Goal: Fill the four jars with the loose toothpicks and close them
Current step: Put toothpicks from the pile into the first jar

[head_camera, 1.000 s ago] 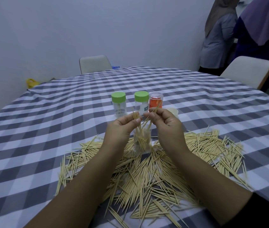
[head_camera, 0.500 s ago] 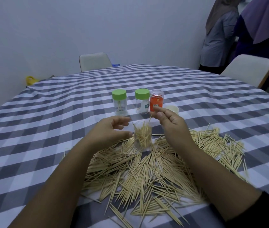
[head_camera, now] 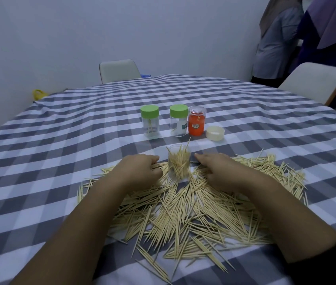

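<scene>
The open jar (head_camera: 179,161) stands upright between the two hands, partly filled with toothpicks standing on end, one poking well above the rim. The left hand (head_camera: 140,171) lies just left of it with fingers curled down into the loose toothpicks (head_camera: 185,210); whether it has actually gathered any I cannot tell. The right hand (head_camera: 218,171) lies just right of the jar, palm down, fingers stretched fairly flat over the pile, gripping nothing that shows.

Beyond the hands, three more jars stand in a row: two with green lids (head_camera: 149,113) (head_camera: 178,110), each holding only a few sticks, and an orange jar (head_camera: 197,123) under a clear cap. A loose cream lid (head_camera: 215,132) sits just right of that one, likely for the open jar.

By my reading, the work is early: one jar part full, the rest nearly bare, and most toothpicks spread from the hands back toward the body and off to the right.

The checked tablecloth (head_camera: 60,145) gives open room left and ahead of the hands; the table's edge is well away, though sticks nearest the body lie close to the bottom of the view.
</scene>
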Demonstrator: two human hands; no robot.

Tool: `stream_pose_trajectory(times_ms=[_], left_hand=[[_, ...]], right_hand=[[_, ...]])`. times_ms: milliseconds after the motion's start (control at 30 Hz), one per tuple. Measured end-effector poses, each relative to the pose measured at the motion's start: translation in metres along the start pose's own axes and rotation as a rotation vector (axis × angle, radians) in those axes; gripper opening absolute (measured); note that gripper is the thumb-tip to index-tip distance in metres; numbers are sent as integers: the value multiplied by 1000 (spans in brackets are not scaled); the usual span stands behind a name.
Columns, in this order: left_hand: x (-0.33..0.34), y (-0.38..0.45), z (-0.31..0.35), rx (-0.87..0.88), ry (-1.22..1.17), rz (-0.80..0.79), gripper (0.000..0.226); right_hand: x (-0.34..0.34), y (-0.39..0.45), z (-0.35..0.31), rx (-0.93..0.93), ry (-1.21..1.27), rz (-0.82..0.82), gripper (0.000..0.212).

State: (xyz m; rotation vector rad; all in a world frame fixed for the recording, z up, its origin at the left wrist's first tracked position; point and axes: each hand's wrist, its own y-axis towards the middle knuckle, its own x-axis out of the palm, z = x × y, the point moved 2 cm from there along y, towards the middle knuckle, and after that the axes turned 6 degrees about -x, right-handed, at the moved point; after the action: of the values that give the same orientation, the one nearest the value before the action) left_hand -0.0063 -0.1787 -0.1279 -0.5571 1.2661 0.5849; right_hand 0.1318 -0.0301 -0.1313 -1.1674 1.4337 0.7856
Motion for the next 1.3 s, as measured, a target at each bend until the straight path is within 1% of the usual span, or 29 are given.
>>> stream_pose_trajectory(times_ms=[67, 133, 300, 400, 533, 600, 667, 767, 867, 933, 1033, 1100, 1167, 1233, 1300], left_hand=[[1, -2, 3, 24, 74, 32, 52], [5, 0, 6, 47, 140, 78, 48], [18, 9, 8, 89, 174, 134, 36], [26, 14, 6, 130, 223, 187, 32], [25, 14, 10, 171, 355, 254, 32], [23, 11, 13, 167, 412, 285, 32], [21, 9, 15, 123, 404, 296, 31], [20, 8, 14, 42, 288, 289, 28], [16, 9, 10, 2, 209, 263, 24], [11, 9, 9, -12, 162, 264, 26], [1, 9, 7, -52, 60, 302, 26], [-5, 10, 2, -93, -43, 356, 25], [-11, 9, -5, -118, -285, 446, 27], [-14, 4, -9, -124, -644, 515, 27], [-16, 2, -11, -139, -973, 512, 27]], right_hand=[[0, 1, 0, -3, -39, 3, 65], [2, 3, 0, -8, -87, 13, 63], [9, 6, -1, -59, -184, 119, 37], [9, 6, -2, -50, -175, 154, 34], [7, 5, -3, -45, -189, 186, 31], [6, 6, -2, -33, -199, 196, 31], [6, 7, -2, -19, -210, 201, 29], [6, 7, 2, -14, -208, 210, 28], [1, 5, 4, 13, -177, 226, 27], [-2, 4, 5, 40, -140, 249, 27], [-6, 3, 6, 97, -41, 293, 28], [-7, 2, 7, 103, 84, 370, 23], [-9, 2, 6, 79, 301, 494, 19], [-12, 1, 4, 51, 530, 629, 15], [-13, 1, 2, 31, 732, 729, 13]])
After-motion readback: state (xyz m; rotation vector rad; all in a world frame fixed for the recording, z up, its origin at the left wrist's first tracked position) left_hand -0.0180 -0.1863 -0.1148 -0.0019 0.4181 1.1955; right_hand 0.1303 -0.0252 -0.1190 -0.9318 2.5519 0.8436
